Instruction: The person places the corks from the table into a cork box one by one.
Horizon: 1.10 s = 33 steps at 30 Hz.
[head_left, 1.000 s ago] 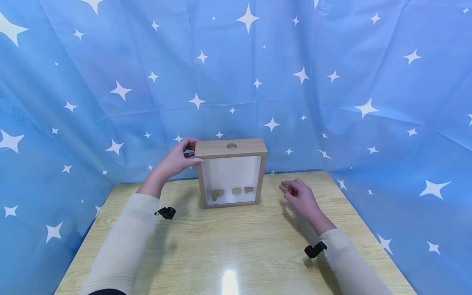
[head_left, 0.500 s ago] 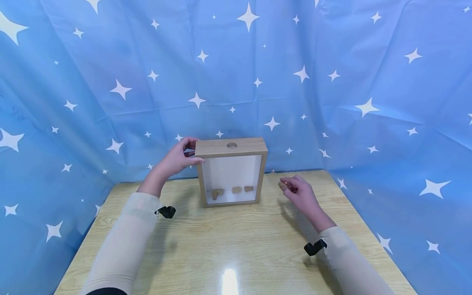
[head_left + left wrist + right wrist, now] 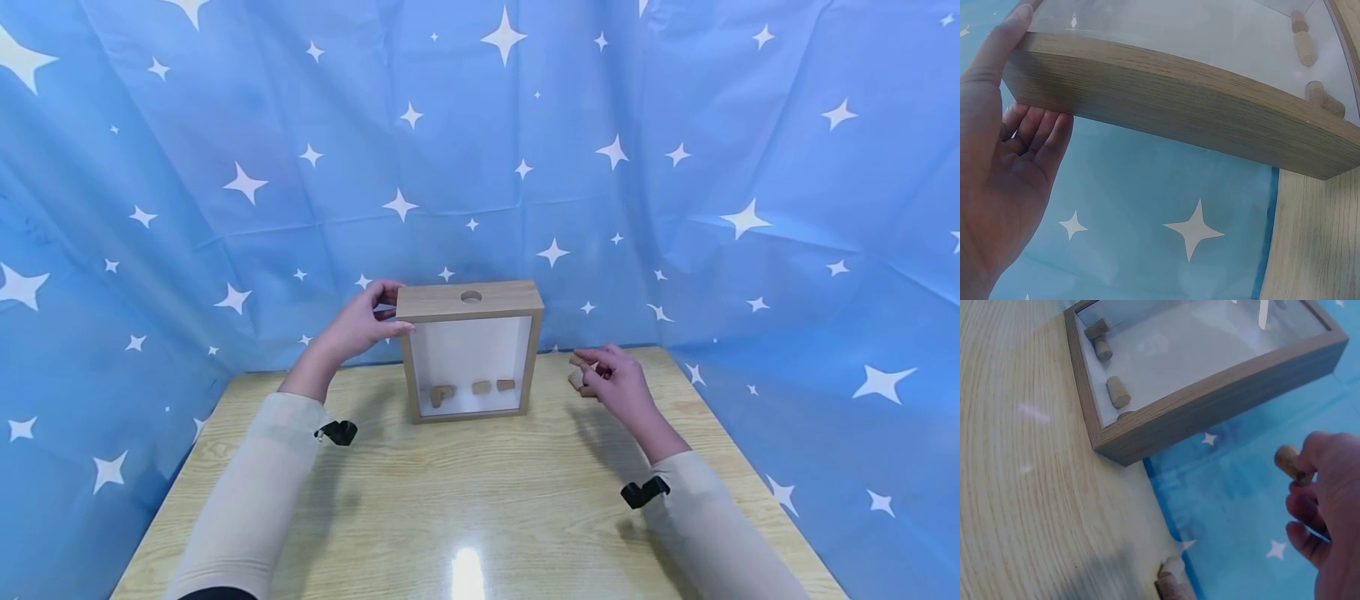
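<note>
Raised a little from the tabletop since the earlier frame, the right hand (image 3: 621, 385) now shows two loose corks (image 3: 1172, 581) lying beneath its fingers, pieces it largely covered before. It pinches a held cork (image 3: 1288, 460) between thumb and fingertips, well apart from the box (image 3: 510, 296). Unchanged, the left hand (image 3: 356, 329) grips the box at its upper left corner, thumb on the front edge and fingers around the back. The box stands upright toward the far side of the table (image 3: 465, 492), as it did earlier, and the boxed corks (image 3: 1118, 392) lie where they lay: two touching at the left, two more apart toward the right. Its frame is pale brown wood with fine straight grain, square-cornered, with a round hole (image 3: 471, 297) in the top board; a glossy clear pane (image 3: 1166, 31) fronts the white interior. All the corks are short, stubby, tan cylinders with dull surfaces. The tabletop has yellowish wood grain and a bright patch of glare near the front. Behind hangs a creased blue curtain (image 3: 465, 100) printed with white four-pointed stars. Cream sleeves (image 3: 247, 492) cover both forearms.
</note>
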Motion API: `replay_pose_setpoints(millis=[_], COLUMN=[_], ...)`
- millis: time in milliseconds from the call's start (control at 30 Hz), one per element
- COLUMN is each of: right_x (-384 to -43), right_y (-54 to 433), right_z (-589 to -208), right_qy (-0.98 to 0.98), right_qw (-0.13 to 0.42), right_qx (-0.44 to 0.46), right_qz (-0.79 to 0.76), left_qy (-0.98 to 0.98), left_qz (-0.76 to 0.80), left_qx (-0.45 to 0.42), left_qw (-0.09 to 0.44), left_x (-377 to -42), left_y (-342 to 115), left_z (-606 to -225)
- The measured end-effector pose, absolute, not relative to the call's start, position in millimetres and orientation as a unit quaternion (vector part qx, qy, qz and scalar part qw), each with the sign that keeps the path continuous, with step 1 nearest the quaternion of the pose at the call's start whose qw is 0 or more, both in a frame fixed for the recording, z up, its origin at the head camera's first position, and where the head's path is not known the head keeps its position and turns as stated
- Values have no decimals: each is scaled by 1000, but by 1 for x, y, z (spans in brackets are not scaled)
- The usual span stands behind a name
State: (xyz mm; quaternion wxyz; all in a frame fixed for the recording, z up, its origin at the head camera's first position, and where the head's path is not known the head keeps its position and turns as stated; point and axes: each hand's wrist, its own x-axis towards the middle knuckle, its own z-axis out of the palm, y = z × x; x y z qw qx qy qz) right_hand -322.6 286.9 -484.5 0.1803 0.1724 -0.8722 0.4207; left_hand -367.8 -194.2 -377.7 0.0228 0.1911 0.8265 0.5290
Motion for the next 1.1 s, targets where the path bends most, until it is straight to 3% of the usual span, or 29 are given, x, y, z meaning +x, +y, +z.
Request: replay_pose_setpoints(millis=[1100], right_x=[-320], right_y=[270], right_z=[-434], right_qy=[-853], right_qw=[226], right_qx=[197], right_qz=[427], left_qy=[824], left_qz=[532], left_qx=[195], left_qw=[23], left_x=[-366], left_y=[-194], left_z=[-378])
